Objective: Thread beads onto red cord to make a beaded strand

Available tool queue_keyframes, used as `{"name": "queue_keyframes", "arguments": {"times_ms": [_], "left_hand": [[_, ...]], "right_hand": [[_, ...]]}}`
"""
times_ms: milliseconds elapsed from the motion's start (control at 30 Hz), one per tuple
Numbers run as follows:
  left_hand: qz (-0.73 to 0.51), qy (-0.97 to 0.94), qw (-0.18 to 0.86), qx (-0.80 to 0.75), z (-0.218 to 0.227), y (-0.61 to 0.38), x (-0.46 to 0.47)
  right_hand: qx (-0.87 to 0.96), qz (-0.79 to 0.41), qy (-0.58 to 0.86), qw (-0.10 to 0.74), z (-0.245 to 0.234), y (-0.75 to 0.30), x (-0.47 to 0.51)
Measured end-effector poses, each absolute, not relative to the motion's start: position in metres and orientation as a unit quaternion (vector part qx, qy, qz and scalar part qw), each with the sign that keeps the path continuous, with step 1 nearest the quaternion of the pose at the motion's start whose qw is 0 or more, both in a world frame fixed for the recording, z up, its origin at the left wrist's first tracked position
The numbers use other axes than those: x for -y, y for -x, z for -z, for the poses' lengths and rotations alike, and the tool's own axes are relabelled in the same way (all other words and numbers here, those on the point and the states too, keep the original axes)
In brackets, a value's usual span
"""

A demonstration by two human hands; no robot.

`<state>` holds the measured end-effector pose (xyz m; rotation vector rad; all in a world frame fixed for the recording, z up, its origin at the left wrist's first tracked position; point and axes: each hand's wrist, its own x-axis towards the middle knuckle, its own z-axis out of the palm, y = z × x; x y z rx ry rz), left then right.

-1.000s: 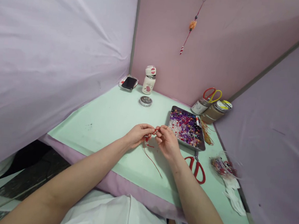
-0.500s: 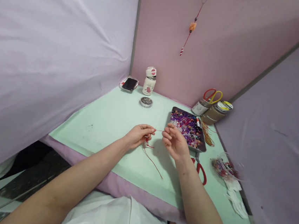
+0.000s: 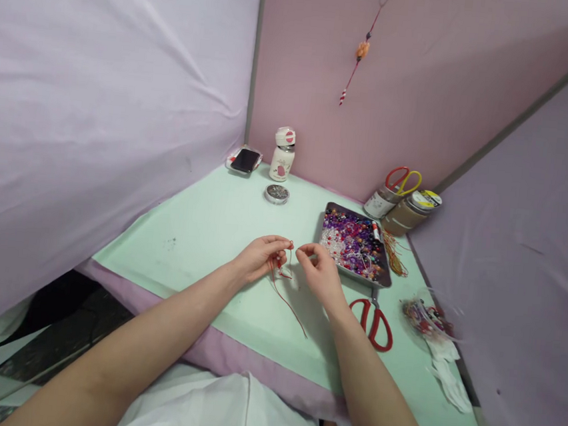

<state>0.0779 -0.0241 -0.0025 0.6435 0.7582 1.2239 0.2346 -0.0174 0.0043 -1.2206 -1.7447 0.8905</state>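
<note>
Finger and thumb of your left hand point(image 3: 261, 256) pinch a thin red cord point(image 3: 290, 307), a small loop point(image 3: 291, 244) at their tips and a tail trailing over the table point(image 3: 204, 212); the step in hand seems to be shaping that loop, and the next move calls for a fine, steady pull; just right of the loop, your right hand point(image 3: 319, 270) looks narrow in its grip, but whether it holds a strand I cannot tell, near the bead tray point(image 3: 381, 285)
</note>
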Motion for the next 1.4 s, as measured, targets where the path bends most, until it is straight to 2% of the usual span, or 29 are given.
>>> {"name": "queue_keyframes", "arguments": {"times_ms": [67, 167, 467, 700, 833, 1200, 1400], "left_hand": [[-0.538, -0.327, 0.689, -0.359, 0.003, -0.081, 0.027], [-0.516, -0.370, 0.672, -0.381, 0.003, -0.084, 0.030], [-0.494, -0.390, 0.669, -0.394, 0.000, -0.085, 0.032], [-0.473, -0.397, 0.689, -0.379, 0.002, -0.084, 0.031], [-0.463, -0.392, 0.704, -0.370, 0.001, -0.083, 0.031], [-0.441, -0.399, 0.709, -0.379, -0.001, -0.083, 0.032], [-0.482, -0.384, 0.675, -0.406, 0.001, -0.083, 0.030]], "right_hand": [[0.702, -0.297, 0.479, 0.436, -0.006, -0.234, 0.017], [0.702, -0.312, 0.461, 0.445, -0.007, -0.234, 0.017], [0.663, -0.422, 0.429, 0.445, -0.003, -0.234, 0.015], [0.548, -0.599, 0.410, 0.416, -0.012, -0.240, 0.013], [0.519, -0.642, 0.397, 0.401, -0.016, -0.243, 0.012], [0.525, -0.631, 0.394, 0.414, -0.014, -0.241, 0.012], [0.578, -0.560, 0.445, 0.392, -0.011, -0.240, 0.011]]}}
